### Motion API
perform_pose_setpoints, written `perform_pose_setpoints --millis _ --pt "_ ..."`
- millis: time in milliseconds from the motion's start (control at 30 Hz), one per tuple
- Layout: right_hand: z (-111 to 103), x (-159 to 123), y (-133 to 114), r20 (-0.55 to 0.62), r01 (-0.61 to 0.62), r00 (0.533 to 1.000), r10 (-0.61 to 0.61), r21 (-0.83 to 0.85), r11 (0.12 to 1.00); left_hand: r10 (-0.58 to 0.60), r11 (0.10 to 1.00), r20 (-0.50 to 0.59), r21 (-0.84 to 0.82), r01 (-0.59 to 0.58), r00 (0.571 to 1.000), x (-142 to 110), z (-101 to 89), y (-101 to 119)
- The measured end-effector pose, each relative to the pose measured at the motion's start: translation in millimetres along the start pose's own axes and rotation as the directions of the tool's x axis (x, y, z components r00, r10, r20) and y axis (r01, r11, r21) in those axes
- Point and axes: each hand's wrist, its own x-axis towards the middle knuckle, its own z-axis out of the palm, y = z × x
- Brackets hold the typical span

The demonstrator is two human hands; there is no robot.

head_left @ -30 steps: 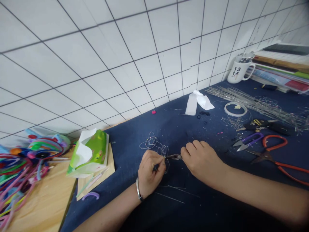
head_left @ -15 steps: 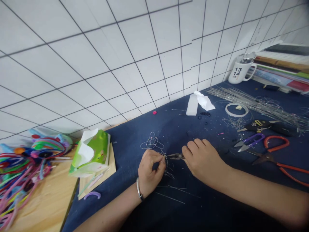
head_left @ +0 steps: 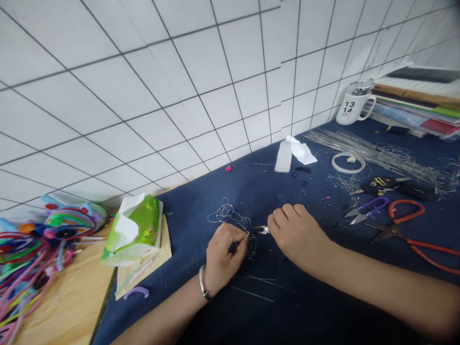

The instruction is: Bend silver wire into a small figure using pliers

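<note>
My left hand, with a silver bracelet at its wrist, pinches a piece of thin bent wire whose loops spread out above the fingers and to their right. My right hand is wrapped round a pair of pliers, mostly hidden in the fist. The jaws point left and meet the wire close to my left fingertips. Whether they are clamped on it is too small to tell. A few straight wire pieces lie on the dark blue cloth below the hands.
Red-handled shears, purple snips, black cutters, a wire coil and a wire bundle lie at right. Behind them stands a white mug. A green tissue pack and colourful pipe cleaners are at left.
The pliers have turned in my right hand, their shiny side now showing, and that hand is slightly further left. The wire loops by the jaws have shifted upward. My left hand keeps its pinch.
</note>
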Motion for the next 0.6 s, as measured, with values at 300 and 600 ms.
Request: perform_pose_setpoints --millis 300,600 --pt "6.4 -1.7 6.6 0.027 0.014 1.0 -0.014 0.006 1.0 0.07 0.997 0.137 -0.043 -0.065 0.988 4.6 -7.5 -7.5" --pt "10.4 -1.5 3.9 0.065 0.0 0.998 -0.005 0.09 0.996 0.008 1.0 0.145 0.004 -0.008 0.989 5.2 -10.7 -5.3"
